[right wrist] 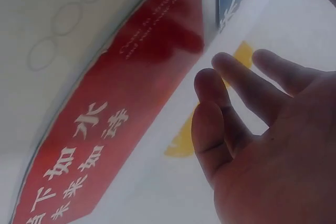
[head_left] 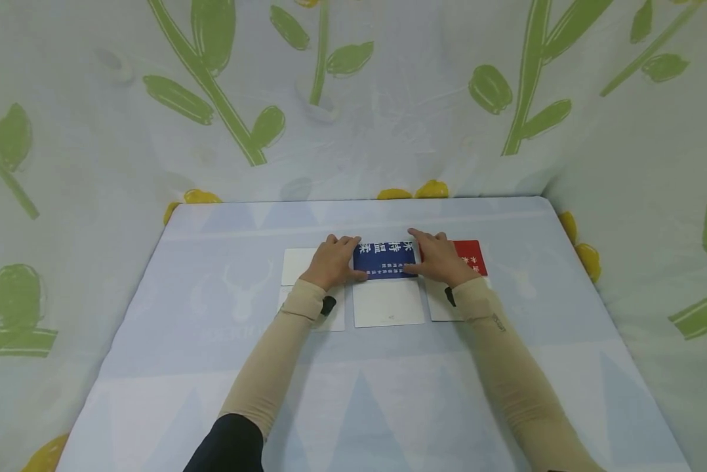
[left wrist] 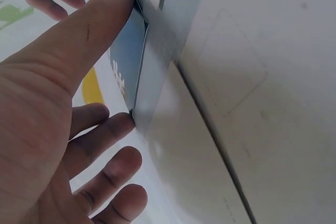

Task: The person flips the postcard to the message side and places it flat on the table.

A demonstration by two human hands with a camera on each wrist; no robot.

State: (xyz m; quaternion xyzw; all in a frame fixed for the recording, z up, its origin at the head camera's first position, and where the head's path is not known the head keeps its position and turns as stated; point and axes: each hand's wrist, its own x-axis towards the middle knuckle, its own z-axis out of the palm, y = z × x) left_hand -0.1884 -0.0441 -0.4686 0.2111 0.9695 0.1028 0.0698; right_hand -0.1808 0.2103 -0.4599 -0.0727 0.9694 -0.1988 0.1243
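Centre of frame: left hand (head_left: pixel 332 261) is spread, touches blue card (head_left: pixel 384 261) at left edge; right hand (head_left: pixel 444 260) is likewise spread, right-edge contact unclear.

The blue card (head_left: pixel 385 261) carries white characters, as does the red card (head_left: pixel 472 255) at its three o'clock. A white card (head_left: pixel 389 305) lies at six. Both sleeves (head_left: pixel 275 354) are beige; the tabletop (head_left: pixel 212 393) bears pale-blue triangles; the curtain (head_left: pixel 418 131) at twelve is whitish with green leaves.
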